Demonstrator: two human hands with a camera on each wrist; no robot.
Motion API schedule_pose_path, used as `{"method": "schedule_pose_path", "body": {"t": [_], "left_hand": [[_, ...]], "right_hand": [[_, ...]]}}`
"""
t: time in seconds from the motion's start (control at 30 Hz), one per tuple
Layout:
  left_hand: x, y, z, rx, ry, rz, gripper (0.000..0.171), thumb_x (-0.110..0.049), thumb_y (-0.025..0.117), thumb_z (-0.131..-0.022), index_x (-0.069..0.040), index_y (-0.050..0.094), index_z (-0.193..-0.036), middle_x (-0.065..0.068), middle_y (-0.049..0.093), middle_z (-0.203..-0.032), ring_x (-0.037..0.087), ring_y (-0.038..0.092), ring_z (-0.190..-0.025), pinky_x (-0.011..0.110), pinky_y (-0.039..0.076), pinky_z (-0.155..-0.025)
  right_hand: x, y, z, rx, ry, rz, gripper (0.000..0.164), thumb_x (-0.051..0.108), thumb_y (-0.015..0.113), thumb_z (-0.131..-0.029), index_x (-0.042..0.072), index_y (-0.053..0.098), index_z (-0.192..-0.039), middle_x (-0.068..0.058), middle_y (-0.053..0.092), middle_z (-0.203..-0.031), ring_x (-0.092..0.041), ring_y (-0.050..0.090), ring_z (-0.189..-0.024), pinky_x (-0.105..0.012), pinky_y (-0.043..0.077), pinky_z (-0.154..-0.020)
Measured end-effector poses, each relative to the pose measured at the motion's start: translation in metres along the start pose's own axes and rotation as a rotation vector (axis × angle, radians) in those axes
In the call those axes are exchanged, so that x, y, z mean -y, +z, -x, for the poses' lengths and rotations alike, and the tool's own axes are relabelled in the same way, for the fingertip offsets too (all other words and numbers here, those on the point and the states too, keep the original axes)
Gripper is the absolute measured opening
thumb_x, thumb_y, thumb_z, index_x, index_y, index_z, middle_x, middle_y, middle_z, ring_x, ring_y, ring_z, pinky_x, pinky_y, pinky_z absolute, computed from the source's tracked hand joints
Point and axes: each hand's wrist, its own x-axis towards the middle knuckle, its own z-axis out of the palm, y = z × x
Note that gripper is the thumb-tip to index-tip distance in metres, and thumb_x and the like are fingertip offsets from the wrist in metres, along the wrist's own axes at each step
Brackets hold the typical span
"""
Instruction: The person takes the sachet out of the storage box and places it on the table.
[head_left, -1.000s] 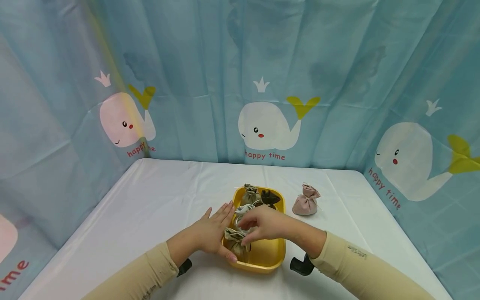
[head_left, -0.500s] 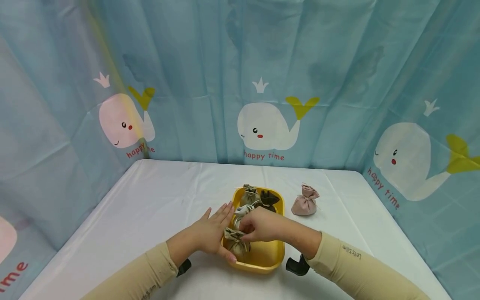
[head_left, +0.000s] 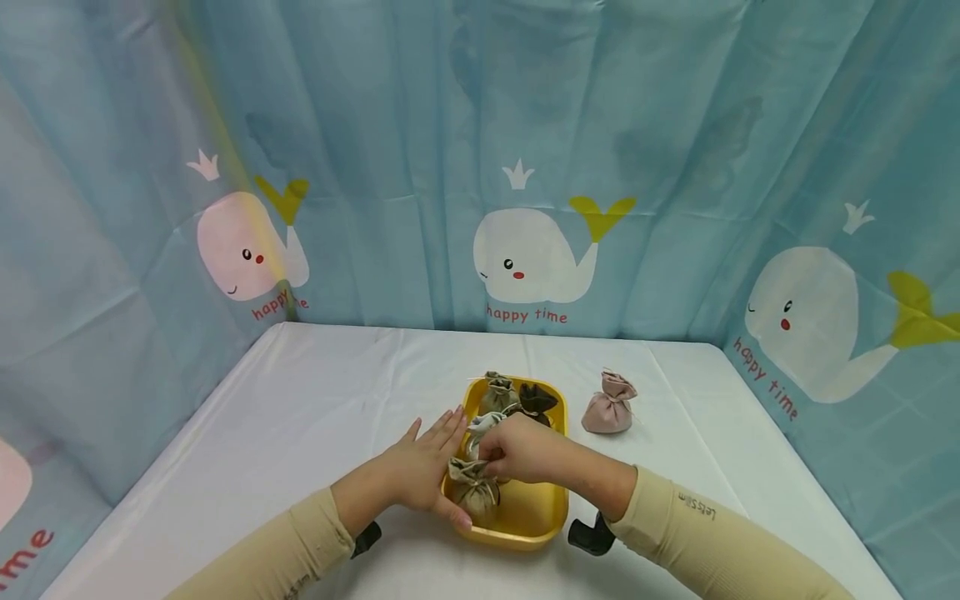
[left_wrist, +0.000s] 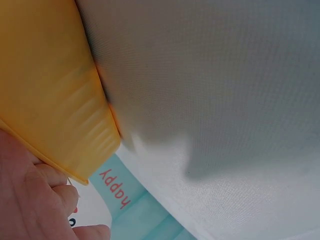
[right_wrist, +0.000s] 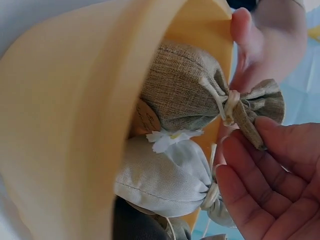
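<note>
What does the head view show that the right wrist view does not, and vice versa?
Only the head view: the pink drawstring cloth pouch, standing right of the yellow plastic basket.
Only the right wrist view: the small white-petalled flower ornament.
Both: the basket, the left hand, and the right hand at the khaki woven pouch's top.

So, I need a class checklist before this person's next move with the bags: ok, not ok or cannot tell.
1. Left hand rests on rim of yellow basket: ok.
2. Right hand pinches top of tan bag: ok.
3. Cord tied round tan bag's neck: ok.
4. Grip firm enough to lift: cannot tell.
5. Every bag inside basket: not ok; pink bag stands on white tablecloth.
</note>
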Motion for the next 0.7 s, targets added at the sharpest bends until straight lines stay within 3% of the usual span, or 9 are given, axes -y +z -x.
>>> {"method": "schedule_pose_path", "body": {"t": [0.23,0.7], "left_hand": [[-0.0001,-0.0001,0.0002,-0.003,0.003,0.01,0.133,-0.09,0.043,-0.052,-0.006,0.002,-0.147,0.008,-0.005,-0.153,0.023,-0.002,-0.14,0.057,0.01,-0.106],[0.0003,-0.0006,0.0009,-0.005,0.005,0.02,0.133,-0.09,0.043,-0.053,-0.006,0.002,-0.147,0.009,-0.006,-0.153,0.023,-0.003,-0.14,0.057,0.01,-0.106]], "right_hand": [[-0.0007,-0.0008,0.0015,-0.021,-0.011,-0.019,0.008,0.014,0.068,-0.082,0.017,0.066,-0.075,0.014,0.058,-0.063,0.002,0.049,-0.055,-0.014,0.045,-0.054],[-0.0045,-0.0044,0.0052,-0.051,0.057,-0.124,0.008,0.015,0.067,-0.084,0.019,0.067,-0.077,0.014,0.059,-0.067,-0.001,0.051,-0.06,-0.017,0.047,-0.058]]}}
